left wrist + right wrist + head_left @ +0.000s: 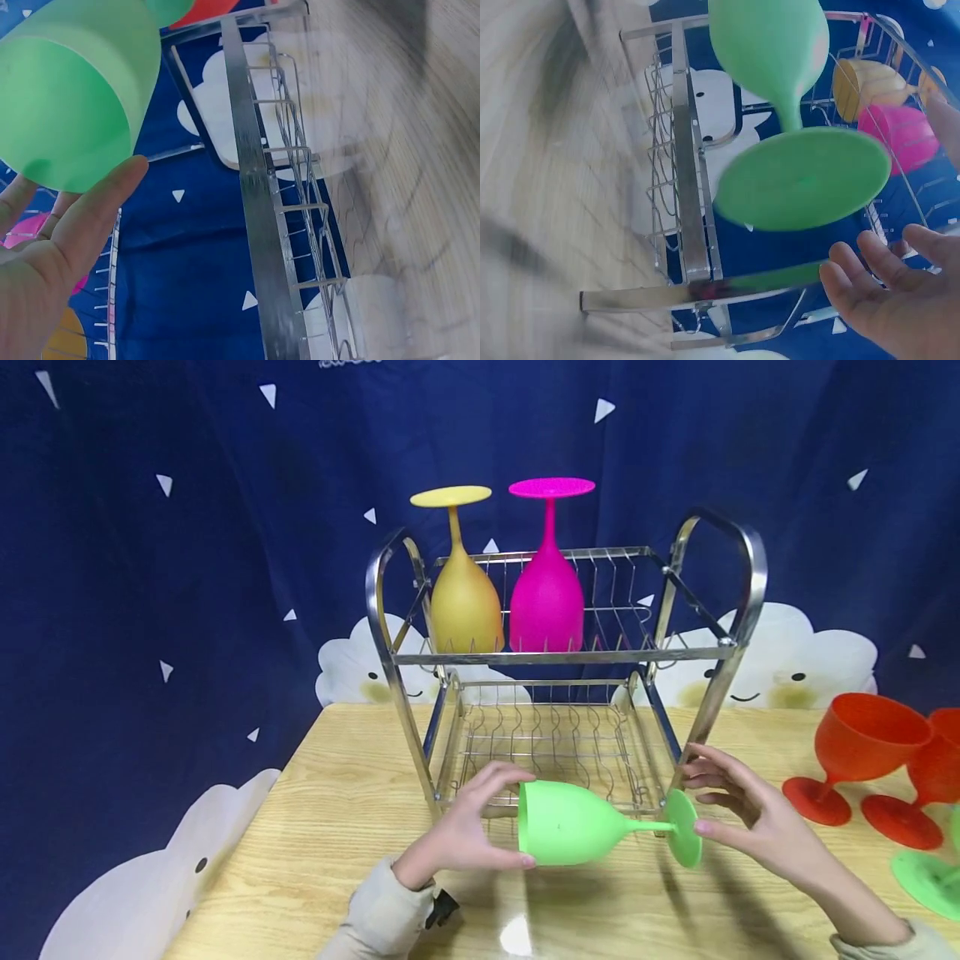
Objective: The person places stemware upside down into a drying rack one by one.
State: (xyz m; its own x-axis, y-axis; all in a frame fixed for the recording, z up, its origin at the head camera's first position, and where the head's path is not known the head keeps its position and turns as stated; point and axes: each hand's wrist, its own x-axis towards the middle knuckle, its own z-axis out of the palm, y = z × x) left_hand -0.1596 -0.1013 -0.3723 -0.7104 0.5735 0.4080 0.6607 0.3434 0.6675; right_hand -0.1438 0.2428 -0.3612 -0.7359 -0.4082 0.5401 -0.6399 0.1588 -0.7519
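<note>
A light-green goblet (570, 823) is held on its side in front of a two-tier metal dish rack (562, 657), its mouth turned left and its foot (686, 828) turned right; by the shadows below, it seems to be held clear of the wooden surface (292, 827). The bowl is pinched at its rim (524, 823) by the left hand (472, 828), with the thumb below and the fingers above. The right hand (776, 831) is spread beside the foot, with nothing clasped; whether the foot's edge is touched by the thumb cannot be told.

The matt, even walls are suggestive of plastic, so the goblet is judged to be light and fairly stiff, with a little give expected at the rim if it is squeezed hard. Shattering seems unlikely; the slender stem (649, 827) is taken to be the weakest part. The smooth, rounded bowl could be rolled or slipped between fingertips, so a firm hold is best taken around its widest part, with the foot steadied by its flat edge.

On the upper tier, a yellow goblet (465, 606) and a magenta goblet (547, 606) are set upside down. Upright red goblets (862, 747) are placed on the surface at the right.
</note>
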